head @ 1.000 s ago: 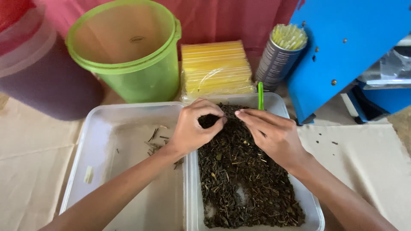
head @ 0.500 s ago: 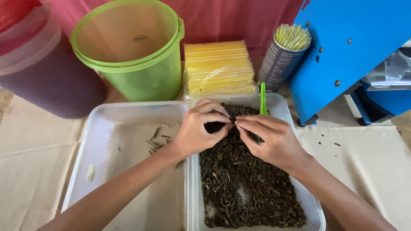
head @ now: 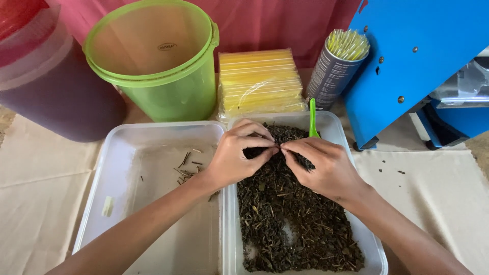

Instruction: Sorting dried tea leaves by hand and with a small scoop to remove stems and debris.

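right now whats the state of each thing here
left hand: fingers pinched over the leaves
right hand: fingers pinched, meeting the left
right tub: full of dark dried leaves
left tub: few stems only
green bucket: open, empty
can: upright, full of straws

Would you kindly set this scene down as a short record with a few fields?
Left hand: over the far end of the right tub, fingertips pinched beside the right hand's
Right hand: fingertips meeting the left hand's, over the leaves
Right tub: clear plastic, filled with dark dried leaves; green scoop handle stands at its far end
Left tub: clear, holds a few stems
Behind: green bucket, pack of yellow straws, can of straws, blue machine
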